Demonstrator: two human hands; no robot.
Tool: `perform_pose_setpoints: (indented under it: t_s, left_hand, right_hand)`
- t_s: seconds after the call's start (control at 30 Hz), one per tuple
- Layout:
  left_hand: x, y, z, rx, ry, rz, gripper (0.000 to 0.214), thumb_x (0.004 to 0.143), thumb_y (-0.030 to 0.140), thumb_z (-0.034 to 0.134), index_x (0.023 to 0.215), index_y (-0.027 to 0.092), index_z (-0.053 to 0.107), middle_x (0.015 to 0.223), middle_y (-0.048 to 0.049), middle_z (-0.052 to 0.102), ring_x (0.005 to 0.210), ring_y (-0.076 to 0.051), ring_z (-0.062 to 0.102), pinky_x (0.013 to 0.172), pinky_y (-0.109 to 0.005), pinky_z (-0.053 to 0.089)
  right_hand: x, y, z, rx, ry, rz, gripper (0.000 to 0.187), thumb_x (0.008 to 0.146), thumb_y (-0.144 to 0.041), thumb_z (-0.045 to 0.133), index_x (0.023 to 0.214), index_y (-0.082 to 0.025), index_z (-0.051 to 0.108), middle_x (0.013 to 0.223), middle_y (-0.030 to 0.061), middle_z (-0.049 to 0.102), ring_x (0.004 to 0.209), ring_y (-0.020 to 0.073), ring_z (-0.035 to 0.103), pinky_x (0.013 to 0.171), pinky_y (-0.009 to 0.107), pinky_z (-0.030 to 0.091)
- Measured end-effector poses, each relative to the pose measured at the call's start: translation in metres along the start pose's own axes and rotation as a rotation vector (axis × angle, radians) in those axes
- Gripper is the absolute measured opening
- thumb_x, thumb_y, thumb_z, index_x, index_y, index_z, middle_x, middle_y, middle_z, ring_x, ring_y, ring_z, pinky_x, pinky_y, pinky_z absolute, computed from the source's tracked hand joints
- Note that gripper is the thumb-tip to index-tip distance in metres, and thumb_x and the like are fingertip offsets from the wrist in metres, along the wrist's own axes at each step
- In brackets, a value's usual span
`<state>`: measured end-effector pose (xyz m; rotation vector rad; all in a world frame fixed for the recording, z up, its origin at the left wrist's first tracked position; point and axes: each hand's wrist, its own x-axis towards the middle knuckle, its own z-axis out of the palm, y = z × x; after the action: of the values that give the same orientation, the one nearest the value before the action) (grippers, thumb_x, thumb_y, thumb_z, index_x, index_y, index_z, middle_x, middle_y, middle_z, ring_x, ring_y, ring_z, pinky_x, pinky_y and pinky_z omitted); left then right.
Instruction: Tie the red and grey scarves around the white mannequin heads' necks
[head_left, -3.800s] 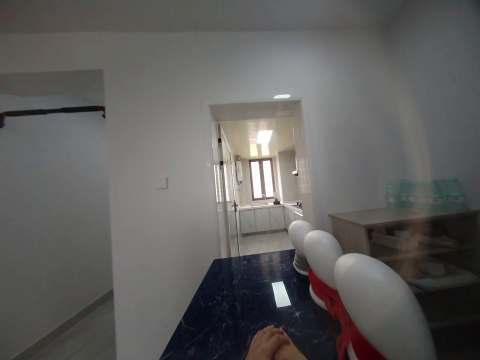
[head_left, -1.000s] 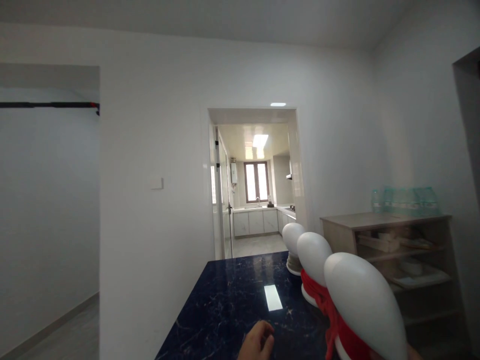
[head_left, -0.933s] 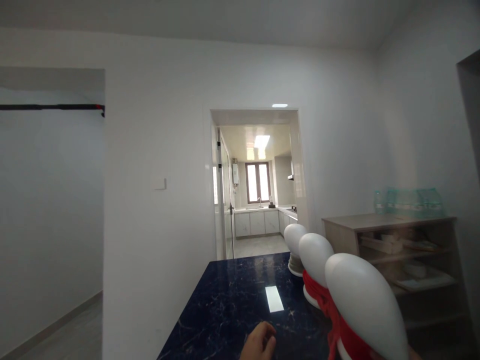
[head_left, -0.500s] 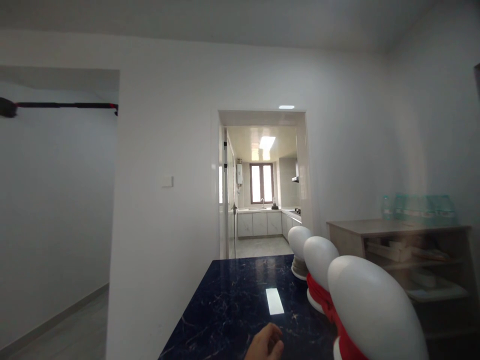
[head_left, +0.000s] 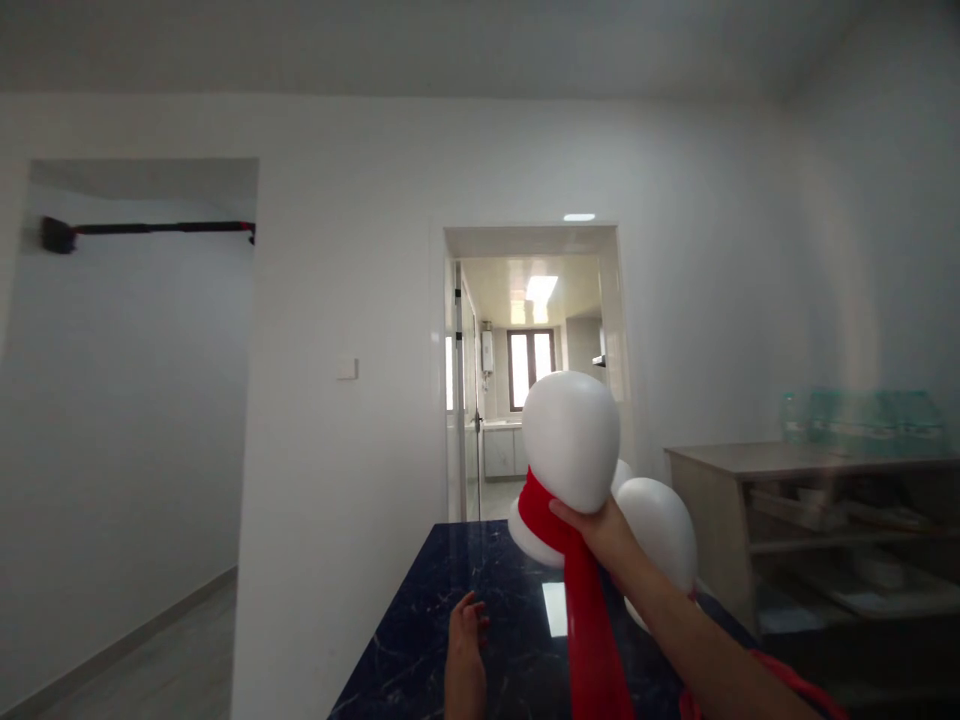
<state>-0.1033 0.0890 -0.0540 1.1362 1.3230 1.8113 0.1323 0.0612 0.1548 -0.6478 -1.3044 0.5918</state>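
Note:
My right hand [head_left: 592, 525] grips a white mannequin head [head_left: 571, 430] at its neck, where a red scarf [head_left: 541, 510] is wrapped. One long end of the scarf hangs down in front of the dark table. The head is smooth, faceless and slightly tilted, and its white base shows under the scarf. Low over the tabletop, to the left of the head, my left hand [head_left: 466, 640] is empty with its fingers loosely bent and apart. Behind my right forearm stands a second white mannequin head [head_left: 658, 530]; a third white head [head_left: 622, 476] is mostly hidden.
The glossy dark blue marbled table [head_left: 420, 600] runs away from me toward a kitchen doorway [head_left: 495, 240]. Right of it stands a wooden shelf unit [head_left: 720, 458] with wrapped water bottles [head_left: 862, 420] on top. Red cloth [head_left: 799, 675] lies beside my right forearm.
My right hand has come into view and taken hold of the nearest mannequin head, which has moved left over the table with its scarf end hanging. My left hand has shifted slightly left.

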Motion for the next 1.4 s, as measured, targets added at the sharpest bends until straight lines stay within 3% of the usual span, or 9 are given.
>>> perform_pose_setpoints:
  t_s: [0.1, 0.17, 0.3, 0.43, 0.53, 0.67, 0.83, 1.0, 1.4]
  left_hand:
    - [0.012, -0.006, -0.012, 0.017, 0.078, -0.013, 0.078, 0.094, 0.076, 0.028, 0.144, 0.019, 0.048, 0.143, -0.0171, 0.061, 0.119, -0.027, 0.068, 0.103, -0.042, 0.054]
    - [0.016, -0.008, -0.016, 0.027, 0.072, -0.016, 0.073, 0.097, 0.071, 0.029, 0.147, 0.020, 0.045, 0.150, -0.0162, 0.057, 0.130, -0.027, 0.063, 0.109, -0.042, 0.051]
    - [0.013, -0.010, -0.011, 0.107, -0.070, 0.059, 0.065, 0.090, 0.063, 0.049, 0.135, 0.017, 0.059, 0.148, -0.0159, 0.061, 0.142, -0.030, 0.054, 0.120, -0.044, 0.041]
    - [-0.002, -0.010, 0.005, 0.186, -0.295, 0.048, 0.057, 0.083, 0.053, 0.060, 0.123, 0.013, 0.067, 0.128, -0.0159, 0.074, 0.121, -0.029, 0.068, 0.110, -0.040, 0.048]
    - [-0.011, -0.008, 0.015, 0.202, -0.345, 0.017, 0.058, 0.084, 0.052, 0.059, 0.124, 0.011, 0.065, 0.121, -0.0168, 0.075, 0.107, -0.027, 0.073, 0.096, -0.037, 0.055]
    - [-0.014, -0.006, 0.018, 0.176, -0.354, -0.015, 0.059, 0.083, 0.053, 0.062, 0.125, 0.011, 0.061, 0.121, -0.0183, 0.073, 0.101, -0.026, 0.073, 0.088, -0.036, 0.057]
    - [-0.017, -0.007, 0.018, 0.268, -0.294, -0.048, 0.045, 0.079, 0.052, 0.067, 0.107, 0.017, 0.063, 0.109, -0.0139, 0.076, 0.099, -0.026, 0.073, 0.085, -0.033, 0.055]
    - [-0.020, -0.007, 0.018, 0.377, -0.297, -0.042, 0.040, 0.082, 0.059, 0.066, 0.087, 0.020, 0.062, 0.091, -0.0091, 0.077, 0.089, -0.026, 0.072, 0.078, -0.031, 0.051]
    - [-0.026, -0.005, 0.030, 0.167, -0.384, -0.164, 0.036, 0.073, 0.052, 0.074, 0.081, 0.017, 0.077, 0.086, -0.0107, 0.082, 0.091, -0.034, 0.076, 0.078, -0.037, 0.054]
  right_hand:
    - [0.028, 0.033, 0.033, -0.031, -0.022, 0.007, 0.093, 0.063, -0.042, 0.090, 0.141, -0.016, 0.047, 0.126, 0.0140, 0.075, 0.109, 0.0283, 0.071, 0.097, 0.046, 0.057]
    - [0.021, 0.073, 0.042, -0.088, -0.040, 0.047, 0.094, 0.061, -0.038, 0.089, 0.141, -0.017, 0.044, 0.126, 0.0142, 0.074, 0.112, 0.0295, 0.070, 0.100, 0.047, 0.055]
    - [-0.033, 0.158, 0.046, -0.218, -0.060, 0.098, 0.091, 0.061, -0.035, 0.086, 0.140, -0.020, 0.043, 0.133, 0.0168, 0.068, 0.120, 0.0340, 0.067, 0.104, 0.047, 0.053]
    - [-0.088, 0.200, 0.042, -0.337, -0.007, 0.114, 0.095, 0.058, -0.034, 0.088, 0.142, -0.024, 0.042, 0.139, 0.0171, 0.064, 0.129, 0.0387, 0.062, 0.109, 0.050, 0.050]
    - [-0.107, 0.207, 0.032, -0.285, -0.057, 0.152, 0.089, 0.061, -0.036, 0.086, 0.140, -0.021, 0.046, 0.139, 0.0177, 0.064, 0.131, 0.0376, 0.061, 0.111, 0.049, 0.050]
    - [-0.105, 0.207, 0.006, -0.199, -0.120, 0.215, 0.060, 0.074, -0.037, 0.072, 0.130, -0.022, 0.057, 0.134, 0.0135, 0.069, 0.124, 0.0320, 0.067, 0.105, 0.044, 0.054]
    - [-0.095, 0.201, -0.012, -0.500, -0.071, 0.465, 0.019, 0.083, -0.040, 0.062, 0.087, -0.021, 0.061, 0.089, 0.0106, 0.077, 0.083, 0.0250, 0.075, 0.073, 0.033, 0.057]
    - [-0.104, 0.206, 0.003, -0.425, -0.156, 0.733, 0.024, 0.085, -0.046, 0.057, 0.082, -0.023, 0.054, 0.067, 0.0049, 0.073, 0.045, 0.0216, 0.068, 0.036, 0.027, 0.042]
    - [-0.116, 0.204, 0.024, -0.213, -0.102, 0.815, 0.032, 0.073, -0.040, 0.078, 0.081, -0.025, 0.051, 0.050, -0.0027, 0.064, 0.046, 0.0220, 0.068, 0.036, 0.024, 0.042]
